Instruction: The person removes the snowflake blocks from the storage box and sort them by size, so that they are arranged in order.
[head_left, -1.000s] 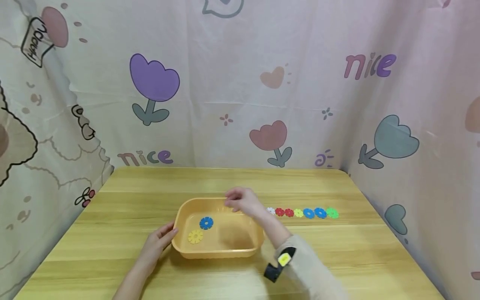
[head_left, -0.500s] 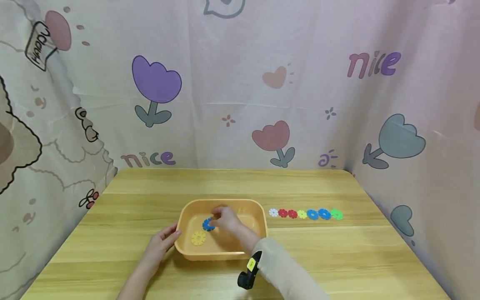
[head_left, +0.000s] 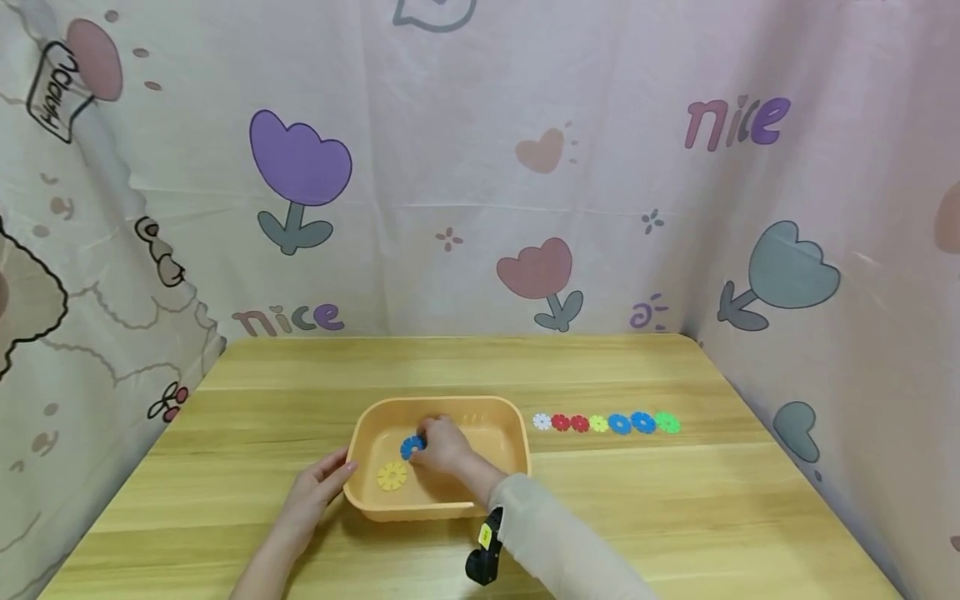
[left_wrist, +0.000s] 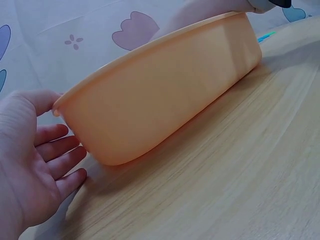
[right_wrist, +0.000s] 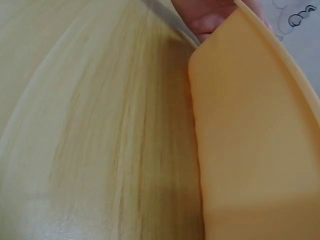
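Observation:
An orange plastic basin (head_left: 465,504) stands on the wooden table. At its left end my left hand (head_left: 311,496) holds it, thumb at the rim and the other fingers along the outer wall, as the left wrist view shows. Inside the basin, my right hand (head_left: 450,450) has its thumb and fingertips at the right edge of a blue snowflake disc (head_left: 409,447), whose right part they hide. A yellow snowflake disc (head_left: 392,477) lies on the basin floor, in front and left of the blue one. The right wrist view shows the basin's outer wall (right_wrist: 250,130), not the right fingers.
To the right of the basin a straight row of snowflake discs lies flat: white (head_left: 542,422), two red (head_left: 560,422), yellow (head_left: 598,423), two blue (head_left: 619,424) and green (head_left: 667,422). A printed curtain (head_left: 450,167) hangs behind the table and at both sides.
My right hand has come from over the basin's back rim, left and down to the blue disc, its fingers closing in on the edge. My left hand has stayed at the basin's left end.

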